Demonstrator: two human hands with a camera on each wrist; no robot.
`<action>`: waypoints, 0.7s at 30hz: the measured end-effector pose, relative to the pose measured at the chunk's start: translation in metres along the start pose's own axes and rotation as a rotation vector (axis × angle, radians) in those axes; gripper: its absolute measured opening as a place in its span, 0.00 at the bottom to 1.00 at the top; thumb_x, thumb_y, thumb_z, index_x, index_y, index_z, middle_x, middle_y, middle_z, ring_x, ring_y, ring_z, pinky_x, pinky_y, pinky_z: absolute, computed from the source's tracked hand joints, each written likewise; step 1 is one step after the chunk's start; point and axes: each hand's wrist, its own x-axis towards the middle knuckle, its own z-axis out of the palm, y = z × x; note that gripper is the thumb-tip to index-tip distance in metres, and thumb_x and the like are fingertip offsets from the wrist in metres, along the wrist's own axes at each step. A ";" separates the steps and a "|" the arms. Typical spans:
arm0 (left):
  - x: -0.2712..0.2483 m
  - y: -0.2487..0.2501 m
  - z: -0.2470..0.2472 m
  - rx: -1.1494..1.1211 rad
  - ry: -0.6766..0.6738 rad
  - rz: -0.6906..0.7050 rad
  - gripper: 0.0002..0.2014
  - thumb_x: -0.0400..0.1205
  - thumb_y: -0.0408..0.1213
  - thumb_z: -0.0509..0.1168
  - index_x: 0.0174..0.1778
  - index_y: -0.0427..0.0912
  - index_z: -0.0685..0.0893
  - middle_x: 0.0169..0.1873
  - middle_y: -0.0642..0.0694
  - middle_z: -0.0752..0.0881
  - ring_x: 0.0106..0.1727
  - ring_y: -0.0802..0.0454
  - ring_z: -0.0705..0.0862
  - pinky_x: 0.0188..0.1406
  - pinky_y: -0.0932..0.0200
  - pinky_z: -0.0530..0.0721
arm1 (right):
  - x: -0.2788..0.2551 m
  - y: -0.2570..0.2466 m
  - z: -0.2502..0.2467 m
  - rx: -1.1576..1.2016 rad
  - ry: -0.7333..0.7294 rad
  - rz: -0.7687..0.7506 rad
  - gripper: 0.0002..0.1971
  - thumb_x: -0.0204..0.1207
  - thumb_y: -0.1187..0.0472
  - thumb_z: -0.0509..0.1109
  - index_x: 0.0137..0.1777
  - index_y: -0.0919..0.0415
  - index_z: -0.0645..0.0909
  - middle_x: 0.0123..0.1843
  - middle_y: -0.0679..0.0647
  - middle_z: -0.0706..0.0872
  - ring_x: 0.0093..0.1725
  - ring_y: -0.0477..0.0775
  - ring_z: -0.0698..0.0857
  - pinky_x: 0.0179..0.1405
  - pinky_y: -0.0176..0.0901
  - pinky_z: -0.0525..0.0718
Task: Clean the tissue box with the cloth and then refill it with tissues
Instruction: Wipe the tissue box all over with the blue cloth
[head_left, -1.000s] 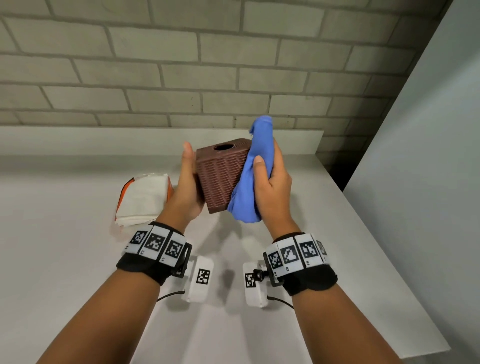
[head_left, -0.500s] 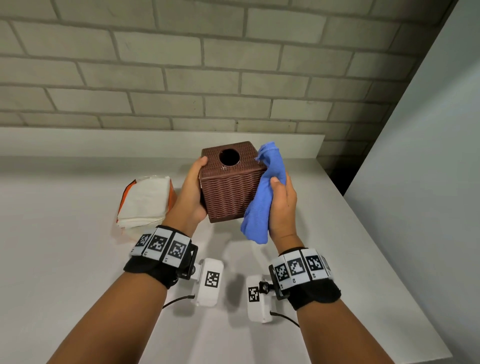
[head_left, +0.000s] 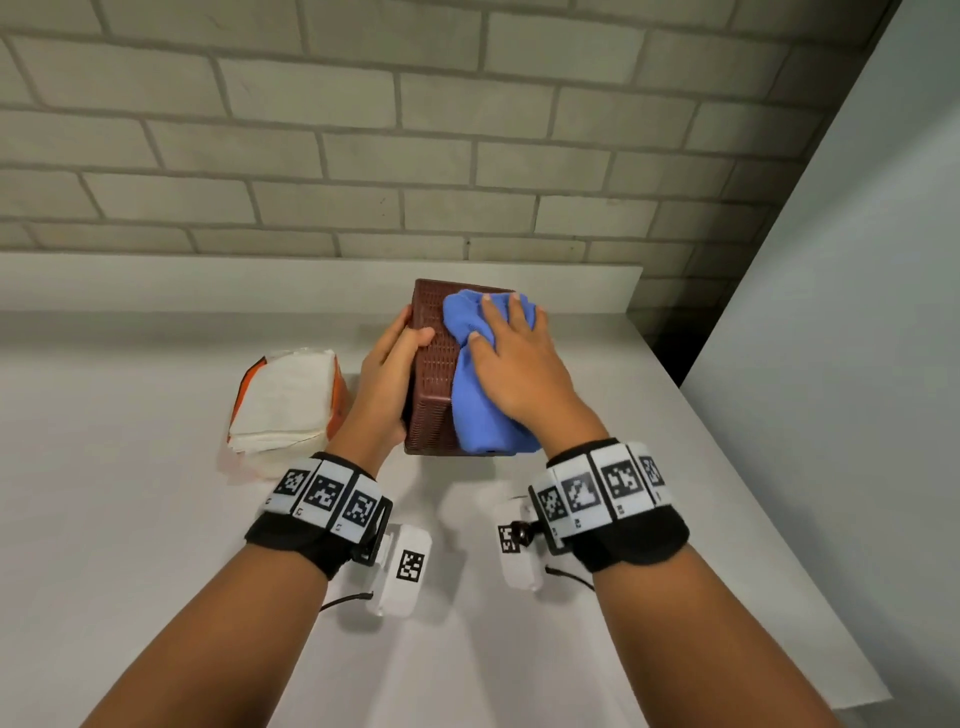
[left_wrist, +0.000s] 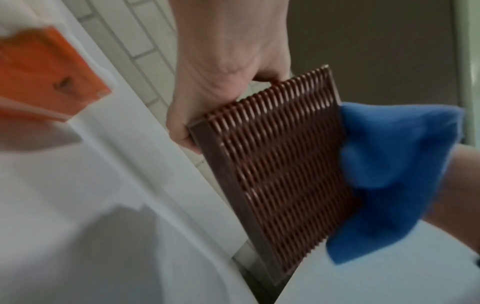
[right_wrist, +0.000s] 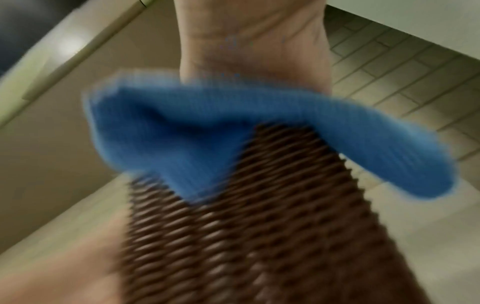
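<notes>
Blue cloth (head_left: 483, 384) under the flat, spread right hand (head_left: 519, 369) on the tissue box (head_left: 428, 374), left hand (head_left: 387, 374) curled round its side.

We wear black wrist bands (head_left: 311, 540) with black-and-white square codes, and small white cameras (head_left: 399, 569) with thin black cables

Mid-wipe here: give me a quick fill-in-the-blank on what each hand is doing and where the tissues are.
1. The right hand presses a ____ cloth against the tissue box.
2. The ____ hand grips the tissue box by its side.
3. The tissue pack lies on the counter, to the ____ of the tissue box.

Missing words: blue; left; left
</notes>
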 end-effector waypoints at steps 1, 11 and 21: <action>-0.001 0.000 -0.001 0.009 -0.030 -0.006 0.31 0.71 0.42 0.68 0.73 0.50 0.76 0.63 0.40 0.85 0.61 0.42 0.86 0.59 0.47 0.85 | 0.005 0.002 -0.002 0.009 -0.015 -0.003 0.28 0.87 0.52 0.47 0.85 0.52 0.46 0.87 0.56 0.42 0.85 0.62 0.39 0.85 0.56 0.47; -0.008 -0.006 -0.007 -0.020 -0.068 -0.071 0.28 0.67 0.42 0.69 0.67 0.49 0.82 0.60 0.41 0.87 0.62 0.39 0.84 0.70 0.38 0.77 | 0.006 0.007 0.010 -0.108 0.013 -0.059 0.29 0.87 0.52 0.46 0.85 0.58 0.43 0.87 0.58 0.43 0.86 0.61 0.39 0.84 0.54 0.40; -0.009 0.002 -0.017 0.076 -0.226 -0.149 0.30 0.68 0.43 0.67 0.70 0.50 0.79 0.58 0.42 0.87 0.54 0.46 0.84 0.53 0.53 0.84 | 0.013 0.028 -0.019 0.300 -0.075 -0.069 0.33 0.83 0.50 0.62 0.85 0.53 0.53 0.85 0.54 0.57 0.85 0.55 0.56 0.82 0.49 0.56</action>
